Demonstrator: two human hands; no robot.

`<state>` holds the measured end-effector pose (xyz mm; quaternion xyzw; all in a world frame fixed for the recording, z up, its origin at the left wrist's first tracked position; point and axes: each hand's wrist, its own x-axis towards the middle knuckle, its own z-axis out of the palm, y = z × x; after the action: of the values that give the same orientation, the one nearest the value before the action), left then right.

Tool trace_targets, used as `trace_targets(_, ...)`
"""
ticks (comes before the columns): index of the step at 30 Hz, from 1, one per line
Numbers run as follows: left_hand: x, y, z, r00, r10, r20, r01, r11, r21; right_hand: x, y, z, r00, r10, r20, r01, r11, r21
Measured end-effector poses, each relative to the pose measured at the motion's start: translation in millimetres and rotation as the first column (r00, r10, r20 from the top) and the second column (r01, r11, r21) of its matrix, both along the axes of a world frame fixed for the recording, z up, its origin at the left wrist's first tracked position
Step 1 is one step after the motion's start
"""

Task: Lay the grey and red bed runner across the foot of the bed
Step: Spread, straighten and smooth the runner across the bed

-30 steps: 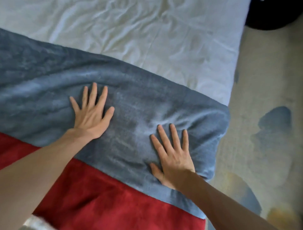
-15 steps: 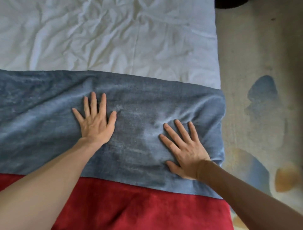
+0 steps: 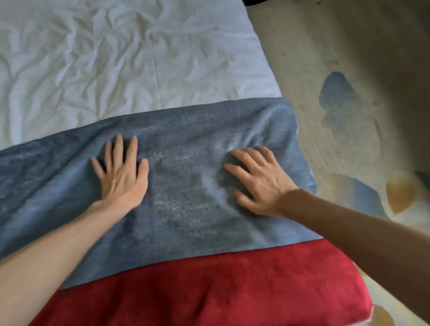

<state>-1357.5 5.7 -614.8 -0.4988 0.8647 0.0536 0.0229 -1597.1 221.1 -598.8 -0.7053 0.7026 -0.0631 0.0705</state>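
Note:
The bed runner point(image 3: 186, 209) lies across the near end of the bed, its grey band further from me and its red band point(image 3: 209, 290) closest. It covers the wrinkled white sheet point(image 3: 116, 58) and droops over the bed's right edge. My left hand point(image 3: 121, 179) lies flat on the grey band, fingers spread and straight. My right hand point(image 3: 258, 183) rests on the grey band near the right edge, its fingers slightly bent and its palm a little raised. Small creases run in the cloth around the right hand.
To the right of the bed is a pale carpet point(image 3: 349, 139) with blue and orange patches. A dark object point(image 3: 256, 1) shows at the top edge by the bed's far right corner.
The view has swung, so the runner now slopes up to the right. Both hands stayed on the grey band; the right hand's fingers went from flat to slightly bent.

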Motion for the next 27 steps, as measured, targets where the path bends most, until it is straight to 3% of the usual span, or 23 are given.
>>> trace_targets(3, 5, -43, 17, 0.997, -0.074, -0.023, 0.074, 0.997, -0.024, 16, -40, 7, 0.982, -0.187, 0.001, 0.186, 0.979, -0.085)
trace_targets(6, 7, -84, 30, 0.997, -0.076, -0.034, 0.074, 0.996, -0.054, 24, -91, 13, 0.945, -0.327, 0.006, 0.326, 0.943, -0.066)
trace_targets(11, 19, -136, 40, 0.985, -0.171, -0.027, 0.172, 0.984, 0.054, 9, -160, 17, 0.914, -0.388, 0.12, 0.373, 0.919, 0.127)
trace_targets(15, 20, -151, 46, 0.974, -0.172, -0.148, 0.202, 0.953, 0.224, 8, -179, 27, 0.822, -0.512, 0.247, 0.513, 0.856, 0.067)
trace_targets(19, 23, -160, 54, 0.971, -0.135, -0.195, 0.195, 0.922, 0.335, 4, -179, 31, 0.856, -0.434, 0.281, 0.414, 0.901, 0.132)
trace_targets(23, 26, -169, 60, 0.972, -0.208, -0.108, 0.235, 0.869, 0.436, 1, -179, 35, 0.894, -0.34, 0.293, 0.281, 0.933, 0.226)
trace_targets(27, 25, -174, 60, 0.961, -0.225, -0.163, 0.274, 0.86, 0.431, -2, -192, 38, 0.803, -0.398, 0.443, 0.269, 0.906, 0.327)
